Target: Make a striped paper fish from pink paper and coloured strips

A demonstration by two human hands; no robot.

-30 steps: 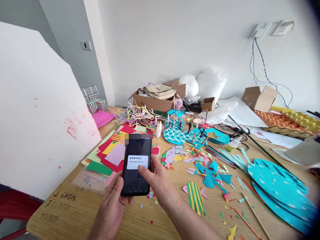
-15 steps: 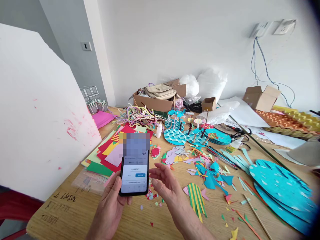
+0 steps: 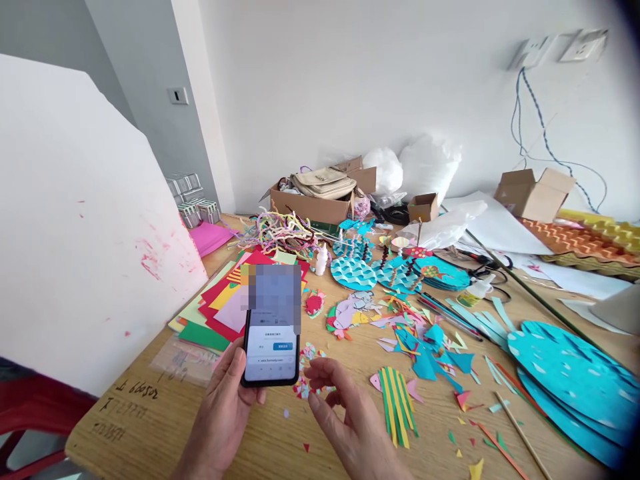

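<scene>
My left hand (image 3: 224,407) holds a black-framed smartphone (image 3: 272,353) upright, thumb along its left edge. The lit screen shows a white pop-up with a blue button; its upper part is blurred out. To the right of the phone, my right hand (image 3: 345,407) hovers apart from it with fingers bent and spread, holding nothing. Small paper scraps (image 3: 311,363) lie on the table behind the fingers. A striped green and yellow paper fish (image 3: 395,403) rests just right of my right hand. Coloured paper sheets (image 3: 205,335) lie partly hidden behind the phone.
Blue paper discs (image 3: 570,367) are stacked at the right, near a thin wooden stick (image 3: 523,433). Pipe cleaners (image 3: 280,232), a white glue bottle (image 3: 321,259) and a cardboard box (image 3: 310,205) stand farther back. A large white board (image 3: 95,220) leans at the left.
My right hand has drawn back from the phone's right edge and dropped slightly, its fingers curling more. The phone stays in my left hand. The view has shifted slightly left.
</scene>
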